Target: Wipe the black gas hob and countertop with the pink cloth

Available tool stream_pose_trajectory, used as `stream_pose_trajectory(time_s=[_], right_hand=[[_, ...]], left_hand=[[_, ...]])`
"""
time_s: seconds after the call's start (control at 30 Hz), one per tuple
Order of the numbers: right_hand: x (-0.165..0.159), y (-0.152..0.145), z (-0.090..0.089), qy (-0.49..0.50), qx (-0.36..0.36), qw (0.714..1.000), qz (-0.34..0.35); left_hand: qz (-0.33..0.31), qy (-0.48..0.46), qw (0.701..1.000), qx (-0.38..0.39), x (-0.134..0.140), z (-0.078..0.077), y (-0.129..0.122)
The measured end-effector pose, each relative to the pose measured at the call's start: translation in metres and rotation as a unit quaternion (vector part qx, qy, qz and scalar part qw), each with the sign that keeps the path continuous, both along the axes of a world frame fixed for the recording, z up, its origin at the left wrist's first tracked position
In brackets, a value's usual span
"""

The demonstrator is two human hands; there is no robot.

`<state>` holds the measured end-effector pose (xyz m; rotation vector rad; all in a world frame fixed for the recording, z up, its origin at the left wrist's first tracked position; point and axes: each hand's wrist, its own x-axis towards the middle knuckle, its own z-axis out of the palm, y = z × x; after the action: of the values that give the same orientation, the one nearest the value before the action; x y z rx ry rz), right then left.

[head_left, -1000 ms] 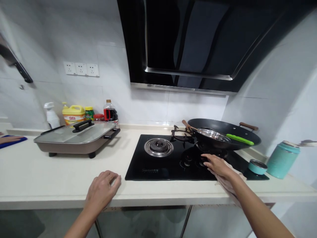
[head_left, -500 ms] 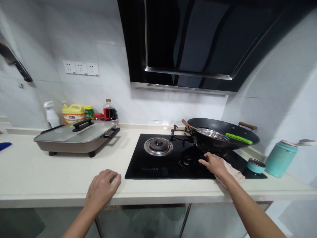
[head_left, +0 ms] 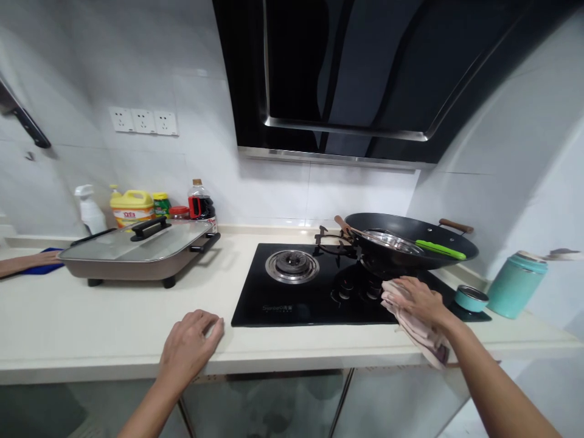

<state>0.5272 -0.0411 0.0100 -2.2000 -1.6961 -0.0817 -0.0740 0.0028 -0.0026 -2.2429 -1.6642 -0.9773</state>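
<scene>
My right hand [head_left: 420, 299] presses a pale pink cloth [head_left: 414, 325] onto the black glass of the gas stove [head_left: 296, 307], just right of the control knobs [head_left: 373, 289]. Part of the cloth hangs over the counter's front edge. On the white counter [head_left: 123, 322], left of the stove, my left hand [head_left: 191, 340] rests with loosely bent fingers, thumb apart, holding nothing. Behind my right hand, a black wok [head_left: 387, 222] sits on the right burner. A metal strainer-like piece [head_left: 395, 242] and a green-handled utensil [head_left: 441, 249] lie in it.
An electric pan [head_left: 137, 267] with a glass lid stands at left, bottles [head_left: 133, 208] behind it. At far left another person's hand [head_left: 39, 260] lies on a blue cloth [head_left: 48, 269]. A turquoise cup [head_left: 471, 299] and turquoise canister [head_left: 517, 286] stand right. A range hood [head_left: 337, 73] hangs above.
My right hand has left the right knob, moved right and taken hold of the cloth, which has shifted leftward and toward the front edge. Another person's hand has appeared on the blue cloth.
</scene>
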Motion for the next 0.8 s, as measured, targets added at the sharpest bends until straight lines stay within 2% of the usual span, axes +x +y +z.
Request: stream_pose_trajectory(time_s=[0.07, 0.13, 0.27, 0.37, 0.5, 0.67, 0.73, 0.8], right_hand=[[0.006, -0.014, -0.008, 0.009, -0.007, 1.000, 0.006], [-0.004, -0.025, -0.019, 0.010, 0.013, 1.000, 0.005], [-0.056, -0.039, -0.038, -0.035, 0.065, 0.997, 0.000], [-0.100, -0.045, -0.045, -0.075, 0.088, 0.993, 0.020], [-0.154, -0.045, -0.039, -0.070, 0.104, 0.990, 0.063], [-0.238, -0.025, -0.014, -0.027, 0.067, 0.993, 0.089], [-0.274, -0.015, -0.007, 0.010, 0.055, 0.989, 0.137], [-0.307, -0.005, -0.003, 0.055, 0.059, 0.972, 0.222]], left_hand=[[-0.004, 0.001, 1.000, 0.010, 0.000, 0.000, 0.000], [-0.009, 0.006, 1.000, 0.014, 0.001, -0.001, 0.000], [-0.014, 0.016, 1.000, 0.012, 0.001, -0.001, 0.000], [-0.011, 0.013, 1.000, 0.010, 0.001, -0.002, 0.000], [-0.012, 0.011, 1.000, 0.009, 0.002, -0.002, -0.001], [0.003, -0.012, 1.000, 0.028, 0.002, -0.004, 0.001], [0.022, -0.029, 0.999, 0.030, 0.001, -0.005, 0.003], [0.038, -0.043, 0.998, 0.014, 0.001, -0.004, 0.004]])
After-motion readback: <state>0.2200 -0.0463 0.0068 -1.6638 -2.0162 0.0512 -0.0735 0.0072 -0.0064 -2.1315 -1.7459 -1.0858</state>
